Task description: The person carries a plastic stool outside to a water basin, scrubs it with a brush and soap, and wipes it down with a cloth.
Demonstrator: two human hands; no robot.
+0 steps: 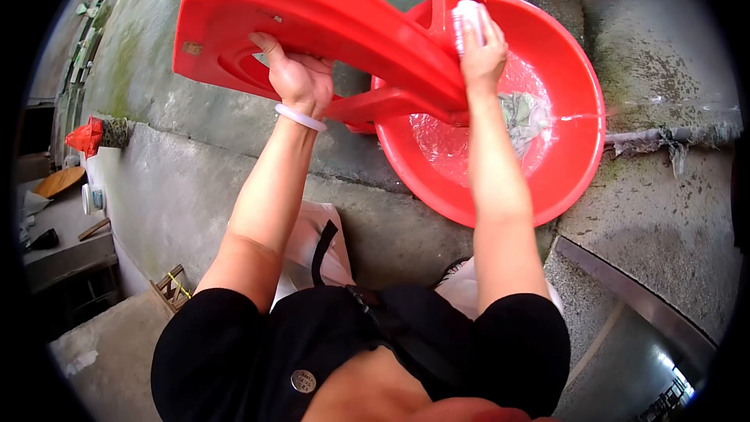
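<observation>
A red plastic stool (312, 19) is tipped on its side, with its legs reaching over a large red basin (574, 164). My left hand (301, 82), a pale bangle at its wrist, grips the stool at the opening in its seat, the thumb on the near face and the fingers partly hidden. Against a leg end, my right hand (484, 59) is closed on a white cloth with pinkish stripes (467, 17). Water lies in the basin, and a grey-green rag (519, 117) is in it.
Wet concrete floor (195, 148) with mossy patches surrounds the basin. To the right, a ragged grey cloth (664, 141) lies along a ledge. At left are an orange-red bag (84, 137), a white tub (92, 199) and a round wooden board (58, 182).
</observation>
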